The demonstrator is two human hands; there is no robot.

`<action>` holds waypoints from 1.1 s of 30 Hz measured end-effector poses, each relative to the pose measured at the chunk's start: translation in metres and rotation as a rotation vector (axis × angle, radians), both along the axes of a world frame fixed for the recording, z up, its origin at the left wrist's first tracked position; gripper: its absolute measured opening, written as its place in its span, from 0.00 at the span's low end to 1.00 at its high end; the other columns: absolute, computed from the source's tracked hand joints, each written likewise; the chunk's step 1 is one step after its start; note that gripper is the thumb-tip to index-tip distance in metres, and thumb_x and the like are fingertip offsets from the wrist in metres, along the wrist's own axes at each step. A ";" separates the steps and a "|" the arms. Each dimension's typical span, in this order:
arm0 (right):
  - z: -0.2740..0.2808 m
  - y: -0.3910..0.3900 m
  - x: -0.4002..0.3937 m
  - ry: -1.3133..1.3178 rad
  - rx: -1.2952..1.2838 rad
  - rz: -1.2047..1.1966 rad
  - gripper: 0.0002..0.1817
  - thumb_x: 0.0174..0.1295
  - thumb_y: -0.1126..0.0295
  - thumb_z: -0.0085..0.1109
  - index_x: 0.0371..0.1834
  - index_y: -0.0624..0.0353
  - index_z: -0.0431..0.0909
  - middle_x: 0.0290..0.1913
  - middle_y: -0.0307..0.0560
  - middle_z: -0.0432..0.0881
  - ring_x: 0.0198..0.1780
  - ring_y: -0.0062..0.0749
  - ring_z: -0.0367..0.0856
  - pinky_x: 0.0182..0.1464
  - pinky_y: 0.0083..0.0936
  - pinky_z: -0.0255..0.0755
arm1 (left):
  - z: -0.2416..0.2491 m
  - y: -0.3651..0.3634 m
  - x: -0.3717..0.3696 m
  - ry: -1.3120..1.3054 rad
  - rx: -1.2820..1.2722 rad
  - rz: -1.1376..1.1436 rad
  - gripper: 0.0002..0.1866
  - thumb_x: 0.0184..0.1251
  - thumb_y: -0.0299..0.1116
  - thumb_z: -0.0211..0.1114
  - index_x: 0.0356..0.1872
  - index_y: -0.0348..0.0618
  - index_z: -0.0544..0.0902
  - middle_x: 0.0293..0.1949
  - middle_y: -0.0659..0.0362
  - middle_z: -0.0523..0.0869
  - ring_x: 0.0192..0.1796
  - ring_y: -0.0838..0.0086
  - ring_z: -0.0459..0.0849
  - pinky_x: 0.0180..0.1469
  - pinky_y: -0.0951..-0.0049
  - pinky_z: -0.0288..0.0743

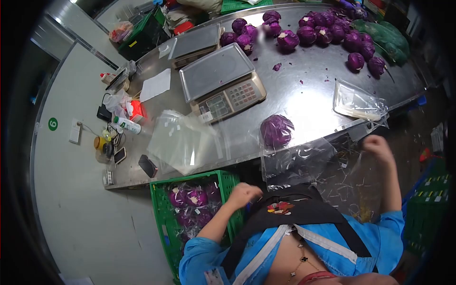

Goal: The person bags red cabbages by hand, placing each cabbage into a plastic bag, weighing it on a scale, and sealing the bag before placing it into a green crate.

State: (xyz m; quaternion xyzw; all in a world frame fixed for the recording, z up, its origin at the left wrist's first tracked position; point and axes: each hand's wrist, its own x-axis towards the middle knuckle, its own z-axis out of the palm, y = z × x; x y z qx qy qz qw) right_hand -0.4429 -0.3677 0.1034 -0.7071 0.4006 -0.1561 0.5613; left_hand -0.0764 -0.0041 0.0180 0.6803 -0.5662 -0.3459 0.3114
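Observation:
A purple cabbage (277,131) rests at the table's near edge, in or against a clear plastic bag (301,161) that hangs over the edge towards my apron. My left hand (245,194) is closed, left of the bag's lower end and above the green crate. Farther right, my right hand (378,145) is also closed, beyond the bag and just off the table edge. Whatever either hand holds, if anything, is too small or too transparent to make out.
Two scales (223,80) stand on the steel table (304,99). Flat clear bags (185,142) lie left, more film (358,102) right. Many cabbages (306,34) sit at the back, near a co-worker's gloved hand (349,4). A green crate (164,228) holds wrapped cabbages.

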 end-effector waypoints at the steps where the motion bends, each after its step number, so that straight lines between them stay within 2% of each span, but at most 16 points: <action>1: -0.033 0.005 0.003 0.416 -0.388 0.098 0.16 0.42 0.69 0.64 0.37 0.58 0.77 0.29 0.46 0.75 0.31 0.28 0.72 0.32 0.25 0.66 | -0.010 -0.006 0.013 -0.062 0.015 0.205 0.12 0.50 0.36 0.62 0.37 0.44 0.81 0.36 0.57 0.83 0.44 0.68 0.79 0.50 0.70 0.66; 3: -0.050 0.018 0.040 0.931 -0.731 0.344 0.41 0.35 0.69 0.70 0.58 0.59 0.61 0.60 0.54 0.62 0.62 0.44 0.59 0.58 0.32 0.59 | -0.004 -0.031 0.010 -0.511 -0.277 0.468 0.25 0.42 0.39 0.67 0.47 0.49 0.76 0.53 0.55 0.74 0.58 0.63 0.68 0.56 0.60 0.59; 4: -0.078 0.016 0.057 0.316 -0.603 0.259 0.50 0.32 0.70 0.71 0.63 0.58 0.52 0.63 0.56 0.57 0.62 0.49 0.58 0.61 0.35 0.57 | -0.001 -0.048 0.007 -0.535 -0.279 0.397 0.29 0.41 0.40 0.68 0.51 0.52 0.73 0.58 0.56 0.68 0.61 0.61 0.62 0.57 0.57 0.55; 6: -0.086 0.030 0.117 0.250 -0.887 0.265 0.43 0.35 0.75 0.68 0.60 0.58 0.59 0.63 0.55 0.58 0.61 0.49 0.60 0.61 0.33 0.58 | -0.003 -0.080 -0.004 -0.667 -0.321 0.212 0.31 0.42 0.42 0.68 0.53 0.58 0.71 0.63 0.58 0.62 0.65 0.61 0.55 0.57 0.53 0.53; 9: -0.088 0.036 0.187 -0.233 -0.737 0.622 0.19 0.42 0.76 0.62 0.43 0.55 0.78 0.45 0.48 0.78 0.48 0.39 0.74 0.52 0.30 0.66 | -0.027 -0.115 -0.004 -0.466 -0.317 -0.069 0.18 0.50 0.39 0.63 0.45 0.53 0.78 0.50 0.60 0.78 0.56 0.65 0.71 0.54 0.60 0.60; 12: -0.117 0.021 0.211 -0.107 -0.132 0.439 0.10 0.51 0.70 0.59 0.36 0.61 0.79 0.31 0.46 0.81 0.34 0.29 0.78 0.42 0.24 0.70 | -0.084 -0.119 0.032 0.338 -0.057 0.598 0.12 0.61 0.35 0.53 0.39 0.39 0.77 0.30 0.53 0.84 0.34 0.63 0.81 0.41 0.70 0.71; 13: -0.132 0.014 0.216 -0.113 0.119 0.304 0.09 0.55 0.67 0.56 0.31 0.62 0.77 0.25 0.44 0.80 0.28 0.24 0.77 0.34 0.20 0.69 | -0.049 -0.126 0.038 0.794 -0.075 0.816 0.11 0.60 0.34 0.53 0.36 0.35 0.76 0.27 0.53 0.83 0.31 0.65 0.80 0.40 0.70 0.71; 16: -0.141 0.017 0.230 -0.109 0.505 -0.017 0.18 0.61 0.58 0.50 0.19 0.60 0.72 0.14 0.41 0.75 0.15 0.20 0.72 0.17 0.16 0.62 | -0.034 -0.139 0.049 0.804 -0.192 1.073 0.10 0.58 0.32 0.55 0.35 0.36 0.75 0.29 0.55 0.82 0.34 0.65 0.79 0.43 0.69 0.69; 18: -0.142 0.018 0.236 -0.149 0.581 -0.087 0.20 0.61 0.56 0.49 0.18 0.60 0.71 0.13 0.42 0.74 0.14 0.22 0.72 0.16 0.17 0.62 | 0.008 -0.158 0.036 -0.119 -0.658 1.274 0.07 0.56 0.29 0.57 0.35 0.40 0.74 0.34 0.57 0.80 0.39 0.69 0.76 0.48 0.71 0.64; 21: -0.137 0.016 0.235 -0.075 0.705 -0.102 0.21 0.62 0.54 0.46 0.19 0.60 0.71 0.15 0.47 0.75 0.15 0.29 0.73 0.20 0.22 0.68 | 0.071 -0.192 0.006 -0.498 -0.714 0.097 0.12 0.49 0.33 0.62 0.37 0.46 0.77 0.41 0.57 0.79 0.46 0.66 0.75 0.55 0.59 0.58; 23: -0.141 0.007 0.235 -0.084 0.955 -0.063 0.23 0.63 0.53 0.44 0.17 0.59 0.70 0.14 0.48 0.75 0.14 0.32 0.74 0.18 0.22 0.67 | 0.040 -0.227 0.016 -0.558 -0.640 0.035 0.10 0.53 0.34 0.59 0.37 0.46 0.79 0.42 0.57 0.80 0.47 0.65 0.75 0.54 0.60 0.61; 24: -0.140 -0.001 0.236 -0.084 0.954 -0.055 0.23 0.63 0.53 0.44 0.17 0.59 0.70 0.14 0.48 0.75 0.14 0.32 0.74 0.18 0.22 0.67 | -0.002 -0.237 0.038 -0.372 -0.344 0.224 0.11 0.56 0.36 0.56 0.38 0.44 0.79 0.43 0.56 0.80 0.48 0.64 0.75 0.53 0.62 0.62; 27: -0.112 -0.032 0.232 0.100 -0.461 0.125 0.24 0.56 0.55 0.53 0.45 0.67 0.69 0.42 0.60 0.76 0.47 0.46 0.75 0.49 0.35 0.68 | -0.047 -0.247 0.063 -0.151 -0.089 0.417 0.14 0.59 0.39 0.53 0.41 0.43 0.78 0.43 0.55 0.80 0.48 0.62 0.75 0.52 0.65 0.64; 28: -0.064 -0.034 0.245 0.012 -0.331 0.184 0.39 0.48 0.55 0.61 0.58 0.69 0.58 0.56 0.63 0.65 0.59 0.50 0.63 0.61 0.35 0.56 | -0.055 -0.242 0.062 -0.106 -0.112 0.427 0.16 0.60 0.40 0.51 0.42 0.42 0.78 0.43 0.54 0.80 0.48 0.61 0.75 0.52 0.66 0.65; 31: -0.094 -0.011 0.283 0.108 -0.466 0.756 0.44 0.43 0.56 0.66 0.60 0.69 0.56 0.58 0.63 0.63 0.60 0.49 0.64 0.61 0.32 0.57 | -0.082 -0.241 0.069 0.150 -0.112 0.472 0.18 0.65 0.43 0.48 0.45 0.41 0.77 0.44 0.55 0.80 0.50 0.66 0.75 0.54 0.70 0.65; 33: -0.110 -0.009 0.296 0.062 -0.193 0.743 0.47 0.43 0.55 0.66 0.62 0.68 0.52 0.59 0.62 0.63 0.60 0.48 0.64 0.60 0.33 0.57 | -0.129 -0.220 0.078 0.502 -0.092 0.594 0.21 0.66 0.46 0.46 0.48 0.41 0.75 0.46 0.56 0.79 0.51 0.67 0.75 0.55 0.70 0.65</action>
